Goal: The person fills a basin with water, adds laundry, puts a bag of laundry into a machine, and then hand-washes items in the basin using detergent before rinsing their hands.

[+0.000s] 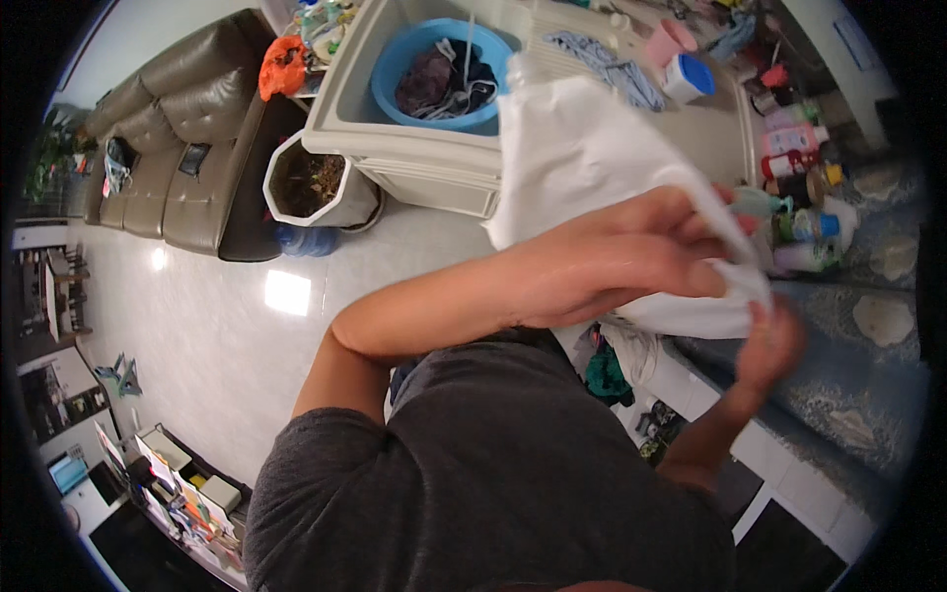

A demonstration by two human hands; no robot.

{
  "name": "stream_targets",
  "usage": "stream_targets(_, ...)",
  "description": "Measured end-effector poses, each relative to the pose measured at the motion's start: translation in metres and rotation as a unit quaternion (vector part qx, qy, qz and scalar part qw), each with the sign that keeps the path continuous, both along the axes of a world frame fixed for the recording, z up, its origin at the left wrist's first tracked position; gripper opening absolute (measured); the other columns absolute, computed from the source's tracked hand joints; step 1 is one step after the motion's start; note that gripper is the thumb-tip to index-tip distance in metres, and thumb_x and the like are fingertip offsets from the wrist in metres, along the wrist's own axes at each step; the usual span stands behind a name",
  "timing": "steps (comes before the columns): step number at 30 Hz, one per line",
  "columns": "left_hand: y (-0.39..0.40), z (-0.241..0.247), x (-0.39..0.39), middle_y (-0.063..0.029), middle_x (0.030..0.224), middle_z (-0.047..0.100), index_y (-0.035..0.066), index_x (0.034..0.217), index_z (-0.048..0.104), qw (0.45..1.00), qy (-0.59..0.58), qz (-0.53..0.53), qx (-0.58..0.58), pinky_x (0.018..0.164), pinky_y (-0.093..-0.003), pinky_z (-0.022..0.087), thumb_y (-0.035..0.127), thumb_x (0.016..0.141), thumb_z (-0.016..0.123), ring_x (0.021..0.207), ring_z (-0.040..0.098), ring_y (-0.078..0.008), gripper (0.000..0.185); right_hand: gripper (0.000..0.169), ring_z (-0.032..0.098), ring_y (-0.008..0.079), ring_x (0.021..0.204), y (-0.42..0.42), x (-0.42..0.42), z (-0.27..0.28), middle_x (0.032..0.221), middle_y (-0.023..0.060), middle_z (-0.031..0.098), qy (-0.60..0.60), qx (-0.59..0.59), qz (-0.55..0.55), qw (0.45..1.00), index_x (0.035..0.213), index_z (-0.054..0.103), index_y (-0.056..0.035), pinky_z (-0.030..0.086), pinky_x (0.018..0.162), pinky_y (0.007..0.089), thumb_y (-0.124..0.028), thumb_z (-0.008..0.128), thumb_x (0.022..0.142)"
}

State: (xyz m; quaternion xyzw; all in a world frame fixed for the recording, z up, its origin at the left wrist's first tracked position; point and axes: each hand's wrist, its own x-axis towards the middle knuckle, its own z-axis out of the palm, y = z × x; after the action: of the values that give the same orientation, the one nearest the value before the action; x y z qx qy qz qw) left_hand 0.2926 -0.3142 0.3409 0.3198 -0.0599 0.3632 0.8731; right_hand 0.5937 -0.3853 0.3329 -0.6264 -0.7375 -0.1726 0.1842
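A white cloth (577,140) hangs in front of me, spread over part of a laundry sink's front edge. My left hand (636,251) reaches across my body to the right and pinches the cloth near its right edge. My right hand (775,344), blurred, has its fingertips at the cloth's lower right corner, just beyond my left hand. In the sink's bowl (355,96), a blue basin (385,89) holds dark and purplish wet-looking clothes (429,81). A thin stream of water seems to fall into it.
On the sink's ribbed board lie a light-blue cloth (607,63), a blue-lidded tub (688,80) and a pink cup (669,41). Several bottles (795,140) line the right side. An octagonal planter (355,196) stands left of the sink, near a leather sofa (177,126).
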Motion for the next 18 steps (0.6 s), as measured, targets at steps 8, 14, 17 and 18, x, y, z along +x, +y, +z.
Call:
stream_targets(8,0.097,0.047,0.002,-0.0090,0.105,0.063,0.001,0.099,0.074,0.875,-0.028,0.341,0.342,0.087,-0.0243,0.052,0.017,0.087,0.068,0.100,0.063,-0.0154,0.021,0.037,0.072,0.0228,0.083,0.089,0.060,0.110,0.099,0.0102,0.074,-0.053,0.213,-0.126,0.967,0.112,0.073,-0.0096,0.057,0.069,0.0343,-0.041,0.066,0.094)
stream_targets(14,0.157,0.006,-0.017,-0.0171,0.116,0.068,-0.004,0.117,0.065,0.991,-0.109,0.056,0.056,0.096,-0.0341,0.052,0.019,0.099,0.054,0.115,0.064,-0.0254,0.031,0.032,0.071,0.0287,0.092,0.149,0.041,0.123,0.104,0.0162,0.073,-0.099,0.096,-0.056,0.989,0.108,0.073,-0.0028,0.056,0.078,0.0408,-0.031,0.070,0.092)
stream_targets(17,0.180,-0.043,-0.060,-0.0183,0.114,0.069,-0.005,0.116,0.064,0.990,0.037,0.127,0.039,0.096,-0.0339,0.053,0.022,0.101,0.052,0.113,0.064,-0.0250,0.033,0.032,0.068,0.0324,0.101,0.168,0.040,0.109,0.109,0.0188,0.071,-0.105,0.096,-0.063,0.988,0.111,0.072,-0.0015,0.053,0.088,0.0439,-0.026,0.072,0.091)
stream_targets(18,0.189,-0.068,-0.076,-0.0179,0.113,0.069,-0.004,0.115,0.064,0.978,0.114,0.170,0.052,0.094,-0.0337,0.053,0.022,0.101,0.053,0.110,0.066,-0.0247,0.031,0.031,0.068,0.0326,0.101,0.173,0.032,0.112,0.109,0.0183,0.072,-0.108,0.091,-0.072,0.987,0.110,0.072,-0.0014,0.053,0.088,0.0437,-0.026,0.072,0.091)
